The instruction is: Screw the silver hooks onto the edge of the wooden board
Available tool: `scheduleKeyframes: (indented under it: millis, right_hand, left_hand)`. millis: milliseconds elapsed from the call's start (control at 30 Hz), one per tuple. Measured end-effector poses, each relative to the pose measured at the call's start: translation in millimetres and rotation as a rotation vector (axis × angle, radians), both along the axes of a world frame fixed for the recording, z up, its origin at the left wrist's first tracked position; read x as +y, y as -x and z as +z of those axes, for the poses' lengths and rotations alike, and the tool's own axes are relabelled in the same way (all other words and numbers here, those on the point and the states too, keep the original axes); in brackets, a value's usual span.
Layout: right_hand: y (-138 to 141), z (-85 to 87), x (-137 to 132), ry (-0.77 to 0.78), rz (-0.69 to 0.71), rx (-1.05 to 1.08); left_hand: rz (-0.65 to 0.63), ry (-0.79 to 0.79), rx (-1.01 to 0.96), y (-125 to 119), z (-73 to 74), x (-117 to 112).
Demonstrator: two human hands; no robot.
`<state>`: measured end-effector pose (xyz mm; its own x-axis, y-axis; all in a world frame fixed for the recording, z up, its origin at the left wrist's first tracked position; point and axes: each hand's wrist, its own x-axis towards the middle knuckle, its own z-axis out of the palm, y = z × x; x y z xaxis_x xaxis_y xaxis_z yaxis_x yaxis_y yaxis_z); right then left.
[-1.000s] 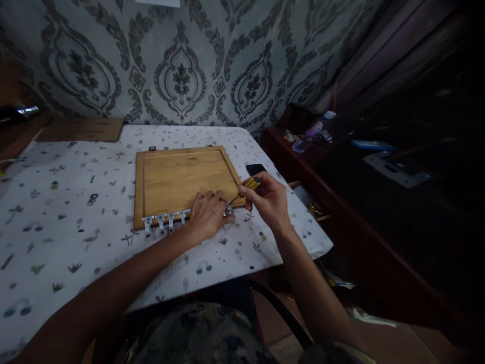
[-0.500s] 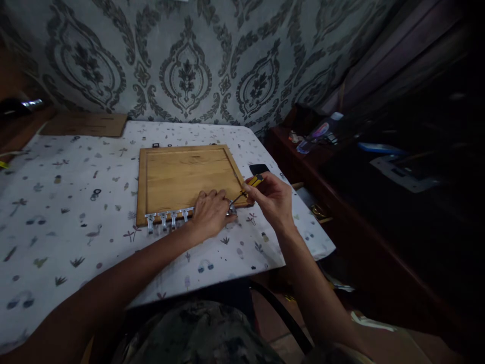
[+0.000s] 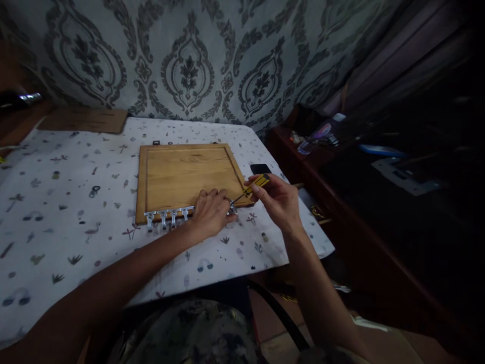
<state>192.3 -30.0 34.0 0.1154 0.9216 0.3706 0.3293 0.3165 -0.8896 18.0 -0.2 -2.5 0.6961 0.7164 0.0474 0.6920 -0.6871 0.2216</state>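
A square wooden board [image 3: 185,174] with a raised rim lies on the patterned tablecloth [image 3: 56,232]. Along its near edge runs a silver metal hook rail [image 3: 168,216]. My left hand [image 3: 210,212] lies on the rail's right part, fingers curled down on it, pressing it to the board. My right hand [image 3: 278,199] pinches a small screwdriver [image 3: 252,186] with a yellow and black handle; its tip points down-left at the rail's right end, just beside my left fingertips.
A dark phone [image 3: 260,168] lies on the cloth right of the board. A flat cardboard sheet [image 3: 85,120] lies at the back left by the patterned wall. A dark wooden cabinet [image 3: 341,202] with clutter stands to the right. A chair back [image 3: 280,313] curves below.
The view shifted slightly. My right hand with the screwdriver moved a little to the right and its handle tilted lower. My left hand stayed on the rail.
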Motion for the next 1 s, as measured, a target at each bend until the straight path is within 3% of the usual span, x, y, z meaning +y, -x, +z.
scheduleKeyframes:
  millis: [333, 533, 700, 1000]
  right_hand:
    - [-3, 9.9, 4, 0.029, 0.191, -0.166]
    - [11, -1.0, 7, 0.066, 0.069, -0.04]
    - [20, -7.5, 9, 0.048, -0.041, 0.125]
    - [10, -1.0, 4, 0.01, 0.055, 0.046]
  left_hand:
    - [-0.004, 0.002, -0.017, 0, -4.6, 2]
    - [0.011, -0.037, -0.048, -2, -16.3, 4]
    - [0.008, -0.034, -0.037, -2, -12.2, 3]
    - [0.009, -0.036, -0.03, -1, -10.9, 3]
